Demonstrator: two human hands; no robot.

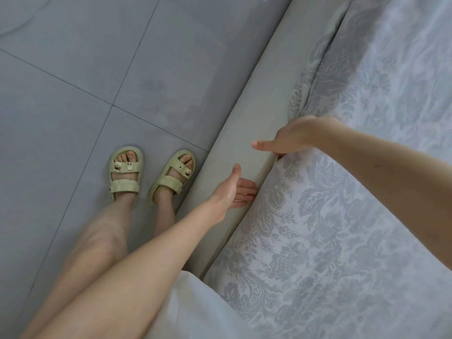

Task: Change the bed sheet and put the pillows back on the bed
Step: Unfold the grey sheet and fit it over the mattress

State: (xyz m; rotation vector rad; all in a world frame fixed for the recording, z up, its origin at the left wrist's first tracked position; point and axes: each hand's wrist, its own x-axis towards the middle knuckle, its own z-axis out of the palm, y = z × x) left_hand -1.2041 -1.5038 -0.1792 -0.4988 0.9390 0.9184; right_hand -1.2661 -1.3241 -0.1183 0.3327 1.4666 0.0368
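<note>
Seam between patterned bed sheet [342,228] and padded bed frame [244,113] is shown running diagonally, with the sheet's edge laid along it. Left hand [230,189] is pressed into it, nearer the body, fingers straight, thumb raised. Right hand [291,138] is reached farther along the seam, thumb out and fingers hidden, so its grip cannot be told.

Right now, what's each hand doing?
Left hand: open, pressing the floral bed sheet down.
Right hand: fingertips hidden behind the sheet edge; cannot tell.
</note>
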